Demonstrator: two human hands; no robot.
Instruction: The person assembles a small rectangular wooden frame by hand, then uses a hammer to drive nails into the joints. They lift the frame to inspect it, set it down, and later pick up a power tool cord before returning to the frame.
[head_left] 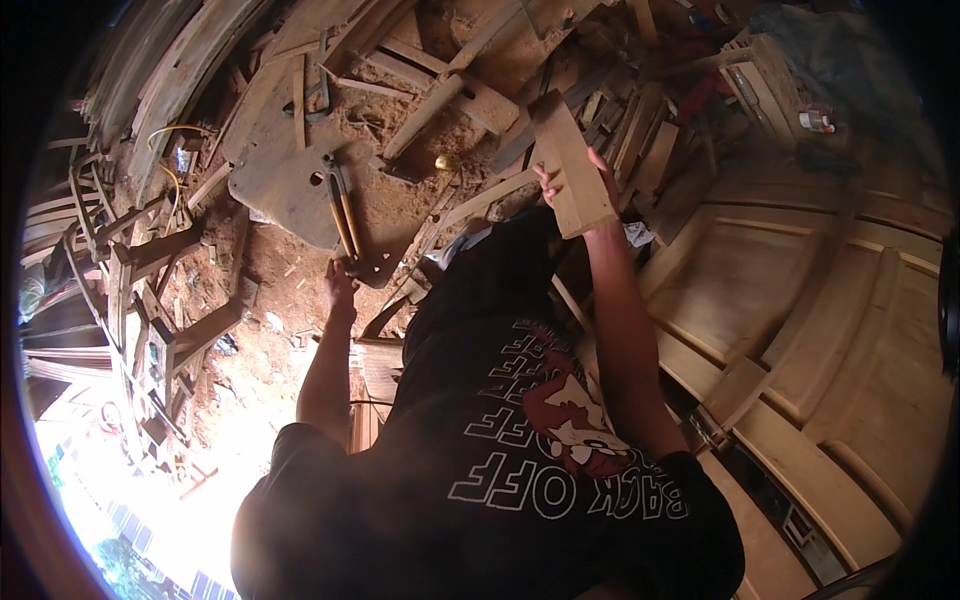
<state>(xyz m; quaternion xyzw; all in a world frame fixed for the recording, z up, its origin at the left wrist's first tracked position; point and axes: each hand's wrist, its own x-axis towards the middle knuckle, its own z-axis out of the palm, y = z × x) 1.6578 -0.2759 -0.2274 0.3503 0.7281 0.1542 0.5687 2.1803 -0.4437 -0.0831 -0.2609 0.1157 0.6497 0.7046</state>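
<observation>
Brown, a wooden block (572,170) fills our right hand (606,186) — the grip of our left hand (342,286), near the pincers (349,222), we cannot tell.

Arms (628,330) reach forward, left grip (343,287) and curled right grip (608,182) well apart.

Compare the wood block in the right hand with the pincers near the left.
The wood block is broad and flat-sided; the pincers have two slim handles. The block is in the right hand; the pincers lie on the panel. The block is plain brown; the pincers, dark-headed with yellowish handles. Both are elongated.
</observation>
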